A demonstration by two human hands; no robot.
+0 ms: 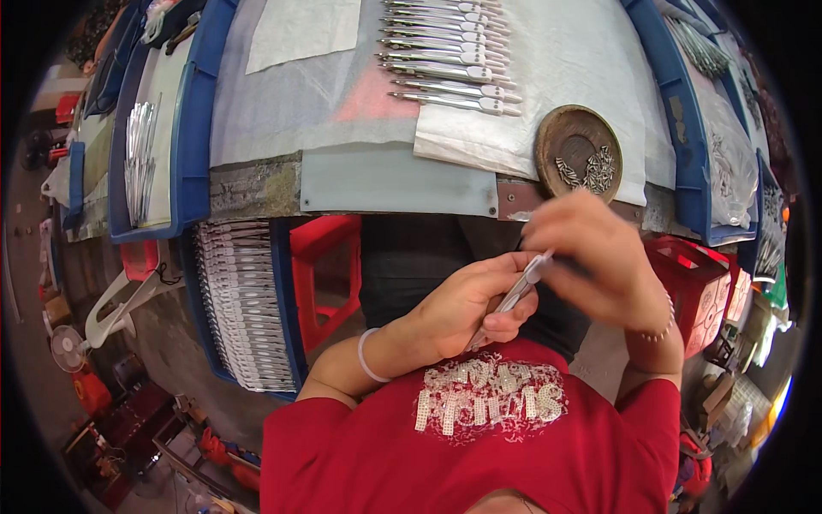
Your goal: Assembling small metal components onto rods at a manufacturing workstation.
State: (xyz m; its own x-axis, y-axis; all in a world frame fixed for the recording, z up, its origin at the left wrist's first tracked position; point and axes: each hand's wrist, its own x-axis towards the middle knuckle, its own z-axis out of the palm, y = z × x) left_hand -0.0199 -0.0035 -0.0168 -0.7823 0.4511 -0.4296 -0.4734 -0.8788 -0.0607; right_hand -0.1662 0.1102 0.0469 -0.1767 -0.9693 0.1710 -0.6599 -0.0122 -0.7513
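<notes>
In my left hand is a slim silver-and-white metal tool, tilted, its upper end sticking out past the fingertips. My right hand is blurred by motion beside that upper end; what its fingers hold, if anything, cannot be made out. Just beyond it, a round brown wooden dish holds a small heap of tiny silver metal parts that look like screws or rivets. Farther back on the table lies a row of similar slim pointed tools, silver with white ends toward the right.
White sheets cover the worktable, whose front edge has a grey plate. Blue bins flank it; the left one holds thin silver strips. A lower blue crate is packed with similar tools. Red stools stand below.
</notes>
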